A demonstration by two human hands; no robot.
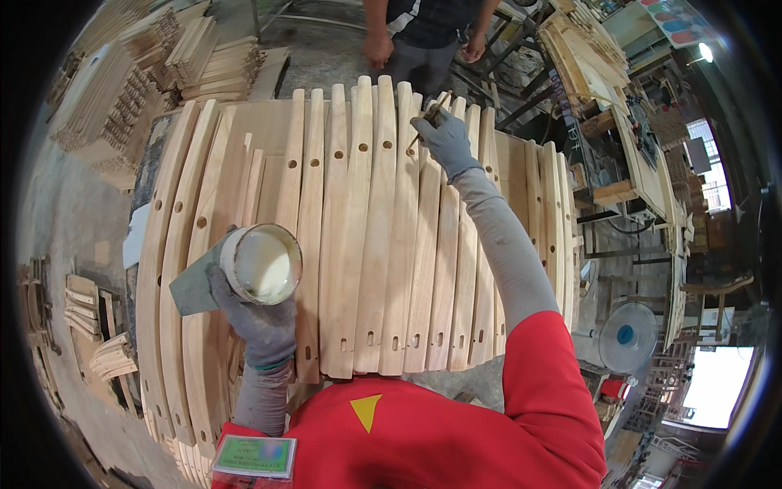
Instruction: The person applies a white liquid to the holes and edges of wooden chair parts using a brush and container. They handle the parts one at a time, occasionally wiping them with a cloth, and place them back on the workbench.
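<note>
Red cloth of the wearer's shirt lies nearest the camera, with a yellow triangle and a green-and-white badge on it. Both hands wear grey gloves and stand well apart. Left hand is clamped around a cup of milky liquid, held above the slats at left; a grey-green tapered shape juts leftward from it, perhaps its side, though I cannot tell. Right hand grips a thin stick, its lower end at a round hole near the far end of one slat; contact is too small to make out. Curved wooden slats lie side by side across the tabletop. Beyond its far edge stands another person. Wood stacks fill the upper left; a fan stands at right.
</note>
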